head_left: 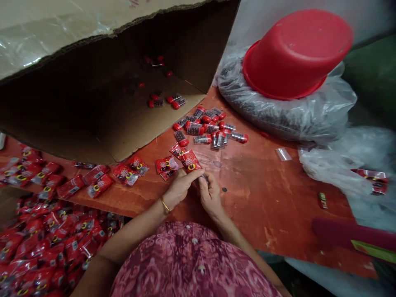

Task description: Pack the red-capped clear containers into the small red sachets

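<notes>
My left hand (pixel 178 189), with a bangle at the wrist, is closed on a small red printed packet (pixel 190 160), pinched between thumb and fingers. Close beside it, my right hand (pixel 210 193) is closed too, thumb against fingers. Something small and greyish shows at its fingertips, too hidden to name. Just left of the held packet, more red packets (pixel 166 164) lie on the red-orange table (pixel 247 181). Beyond my hands is a loose heap of clear tubes with red caps (pixel 195 128), filled with dark beads.
A large cardboard box (pixel 136 142) lies open at the back left, several tubes inside. Red packets (pixel 43 243) heap below the table's left edge. At the back right, a red tub (pixel 297 53) sits upside down on a filled plastic bag (pixel 278 117). A clear piece (pixel 283 154) lies nearby.
</notes>
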Demonstrator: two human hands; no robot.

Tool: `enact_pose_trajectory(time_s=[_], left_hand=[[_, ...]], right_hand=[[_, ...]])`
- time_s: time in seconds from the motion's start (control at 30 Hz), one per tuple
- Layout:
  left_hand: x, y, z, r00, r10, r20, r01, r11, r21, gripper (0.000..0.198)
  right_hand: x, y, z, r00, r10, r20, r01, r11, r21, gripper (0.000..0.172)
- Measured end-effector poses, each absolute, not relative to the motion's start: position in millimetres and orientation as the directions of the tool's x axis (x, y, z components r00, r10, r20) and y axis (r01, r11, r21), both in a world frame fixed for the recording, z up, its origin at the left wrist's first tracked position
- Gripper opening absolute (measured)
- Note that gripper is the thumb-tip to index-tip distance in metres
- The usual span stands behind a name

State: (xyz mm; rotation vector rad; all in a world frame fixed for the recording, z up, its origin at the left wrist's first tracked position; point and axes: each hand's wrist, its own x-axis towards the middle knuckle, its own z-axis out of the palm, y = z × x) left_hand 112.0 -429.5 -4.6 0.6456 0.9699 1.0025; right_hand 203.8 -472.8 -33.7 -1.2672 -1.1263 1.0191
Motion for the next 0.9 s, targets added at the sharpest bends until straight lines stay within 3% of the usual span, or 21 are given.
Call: enact_pose_trajectory(time_s=[0.17,0.33,0.57,0.77,0.9], left_hand=[[109,-431,-6,0.296,0.843,-0.448,-0.307,0.528,0.792,0.027],[114,-436,-7,0.213,0.851,-0.48,-0.314,0.525,0.791,0.039],[118,-446,-19,0.212,0.9,-0.381,-0.295,0.431,0.853,0.045],[109,-442,-11,0.181,0.918,-0.352,-0.428,0.395,0.813,0.046],[109,-440,-9,0.24,0.893,-0.38,-0.418,0.448,0.79,0.044]], right_hand=[[202,-472,-30,0.024,0.986,-0.163,-0.21,-0.155,-0.965,0.032],[198,-474,-28,-0.053,0.982,-0.183,-0.384,-0.19,-0.904,0.036],[200,-469,-25,0.073,0.98,-0.184,-0.309,-0.153,-0.939,0.03],[206,-464,-23,-0.009,0.98,-0.201,-0.335,-0.192,-0.922,0.038],[204,-460,-27,0.076,0.971,-0.228,-0.295,-0.197,-0.935,0.043]])
